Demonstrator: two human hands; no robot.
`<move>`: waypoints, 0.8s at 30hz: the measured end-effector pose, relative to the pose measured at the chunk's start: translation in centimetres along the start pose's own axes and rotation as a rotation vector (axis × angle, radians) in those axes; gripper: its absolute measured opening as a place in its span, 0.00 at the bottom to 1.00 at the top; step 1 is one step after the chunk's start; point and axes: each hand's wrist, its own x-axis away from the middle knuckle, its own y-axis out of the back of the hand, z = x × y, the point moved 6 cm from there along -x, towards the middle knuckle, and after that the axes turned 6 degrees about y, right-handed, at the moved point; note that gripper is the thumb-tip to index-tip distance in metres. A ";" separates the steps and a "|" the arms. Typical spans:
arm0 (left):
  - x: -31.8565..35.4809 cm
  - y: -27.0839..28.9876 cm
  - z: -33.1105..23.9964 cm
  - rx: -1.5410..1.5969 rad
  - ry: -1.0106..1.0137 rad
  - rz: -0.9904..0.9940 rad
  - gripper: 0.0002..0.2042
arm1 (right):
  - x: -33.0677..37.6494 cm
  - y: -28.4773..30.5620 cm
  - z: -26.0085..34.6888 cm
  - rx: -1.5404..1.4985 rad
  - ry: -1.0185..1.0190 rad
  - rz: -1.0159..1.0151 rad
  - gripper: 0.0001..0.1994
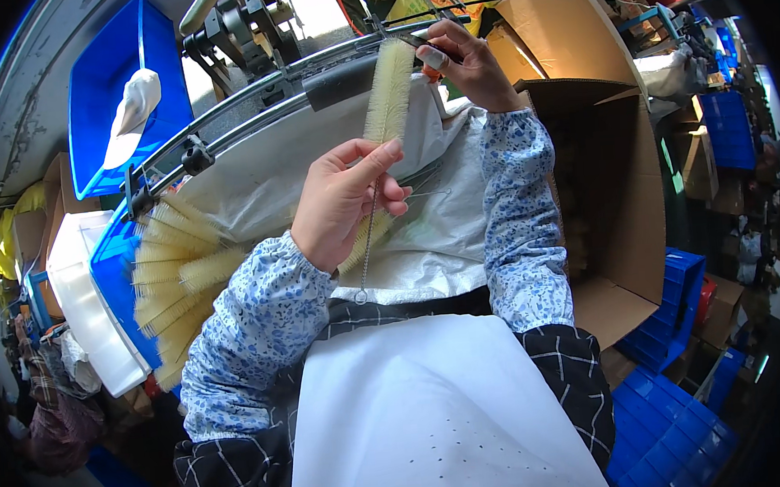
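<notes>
Holding brush (389, 85) and partly hidden tool (414, 39): both hands (343, 197) (475, 67).

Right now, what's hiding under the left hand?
White sheet, plus a bit of yellowish brush peeking out beneath the left hand. The hand covers the rest, so I can't tell how far that brush goes.

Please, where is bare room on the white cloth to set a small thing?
Two patches of the white cloth look bare: one between the pile of brushes and the left hand, one just left of the right sleeve. Slope unclear. Crowded: the pile itself, and around the left hand, with the held brush above it.
</notes>
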 end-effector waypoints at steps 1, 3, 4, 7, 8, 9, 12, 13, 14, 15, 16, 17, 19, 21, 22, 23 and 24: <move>0.1 0.0 0.0 0.000 -0.001 -0.002 0.09 | 0.0 0.0 -0.1 -0.007 -0.001 0.000 0.10; 0.1 0.0 0.0 0.000 -0.002 -0.003 0.09 | 0.0 -0.1 0.0 -0.038 -0.023 -0.005 0.09; 0.0 0.1 0.1 0.000 -0.002 -0.002 0.09 | 0.1 -0.1 0.1 -0.062 -0.044 -0.007 0.09; 0.0 0.1 0.2 -0.004 0.002 0.012 0.09 | 0.2 0.1 0.4 -0.130 -0.039 -0.023 0.09; 0.1 0.1 0.2 -0.006 0.002 0.016 0.09 | 0.2 0.3 0.5 -0.153 -0.024 -0.028 0.09; 0.2 0.0 0.1 0.031 -0.009 0.033 0.09 | 0.3 1.0 0.6 -0.197 0.009 -0.139 0.09; 1.1 -0.4 -0.6 0.170 -0.018 0.098 0.10 | 1.8 4.0 0.3 -0.316 0.067 -0.560 0.13; 1.7 -0.7 -1.1 0.234 -0.003 0.130 0.11 | 2.9 5.2 -0.9 -0.469 0.030 -0.780 0.15; 2.3 -1.0 -1.4 0.298 0.012 0.164 0.11 | 4.3 6.7 -2.6 -0.611 0.022 -0.979 0.16; 2.8 -0.9 -1.5 0.328 0.017 0.201 0.12 | 6.1 7.6 -4.1 -0.661 -0.113 -1.235 0.19; 3.3 -0.8 -1.7 0.357 0.022 0.238 0.12 | 6.9 8.2 -5.5 -0.727 -0.146 -1.275 0.20; 3.6 -0.8 -1.9 0.382 0.036 0.283 0.13 | 8.3 8.8 -7.1 -0.788 -0.176 -1.324 0.21; 4.5 -1.1 -2.3 0.384 0.040 0.359 0.13 | 11.9 10.1 -9.7 -0.590 -0.492 -1.363 0.22; 5.7 -1.2 -2.5 0.367 0.025 0.365 0.14 | 12.5 9.3 -4.9 -0.063 -0.436 -1.444 0.21; 6.2 -1.4 -2.4 0.413 -0.003 0.444 0.13 | 12.1 8.2 -3.0 -0.041 -0.285 -1.432 0.19; 6.5 -1.6 -2.1 0.432 0.011 0.448 0.13 | 12.1 7.2 -1.1 -0.014 -0.140 -1.420 0.17; 6.9 -1.8 -2.0 0.453 0.020 0.443 0.13 | 10.7 4.5 0.4 -0.253 -0.205 -1.154 0.16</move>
